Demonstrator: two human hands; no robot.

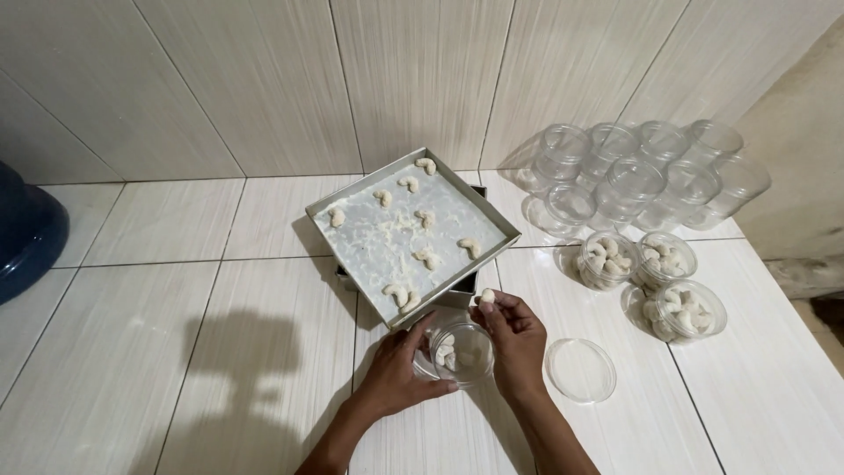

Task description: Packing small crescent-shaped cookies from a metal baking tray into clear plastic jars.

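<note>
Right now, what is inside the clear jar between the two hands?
The clear jar holds a few pale crescent cookies near the bottom, far from full. The left hand and right hand cover its sides, so an exact count cannot be made.

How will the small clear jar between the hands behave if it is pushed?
The clear jar looks thin-walled and holds few cookies, so it is probably light and slides easily on the glossy tiled floor. The left hand steadies it, so tipping seems unlikely.

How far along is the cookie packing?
Done: three filled jars stand at right. In hand: the left hand steadies a partly filled jar; the right hand holds a crescent cookie. Left: about ten cookies on the tray, empty jars behind, a lid off.
</note>
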